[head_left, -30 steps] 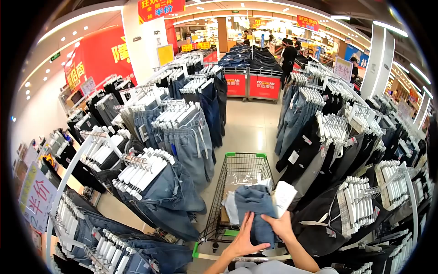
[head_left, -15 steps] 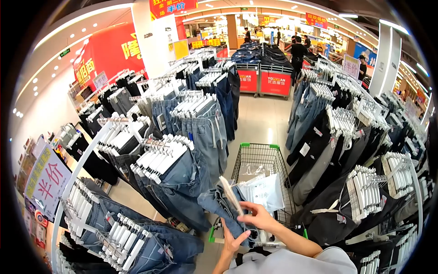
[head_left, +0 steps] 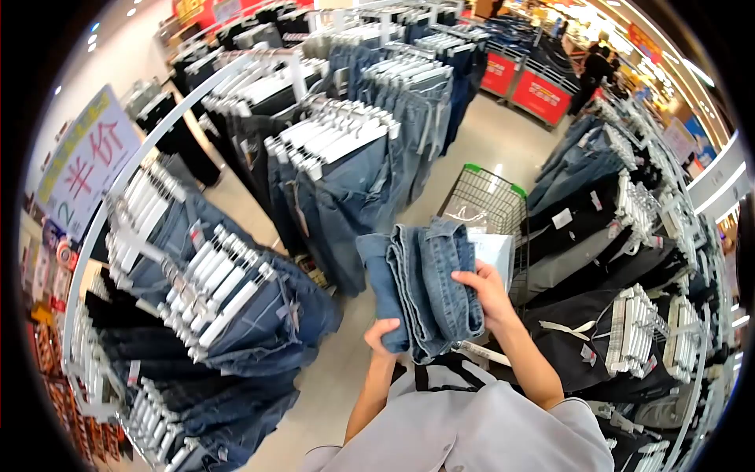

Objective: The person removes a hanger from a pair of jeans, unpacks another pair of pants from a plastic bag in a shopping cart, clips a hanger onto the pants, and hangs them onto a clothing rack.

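A folded pair of blue jeans (head_left: 431, 287) is held up in front of my chest, its layered folds facing me. My left hand (head_left: 383, 337) grips the lower left edge, thumb on top and the other fingers hidden beneath. My right hand (head_left: 484, 293) clasps the right edge, with the thumb lying over the denim. Just beyond the jeans stands a shopping cart (head_left: 491, 187) with green corners. In it lies a pale plastic-wrapped package (head_left: 494, 256), partly covered by the jeans and my right hand.
Racks of hanging jeans (head_left: 346, 181) line the left side. Dark trousers (head_left: 586, 228) hang close on the right. A half-price sign (head_left: 86, 161) stands at the far left. Red-fronted display bins (head_left: 539, 98) are at the back, with a person in black (head_left: 594, 75) beside them.
The view has turned left and down. The jeans, earlier held nearly edge-on with a pale strip along them, now face me broadly. My hands have spread to the two sides.
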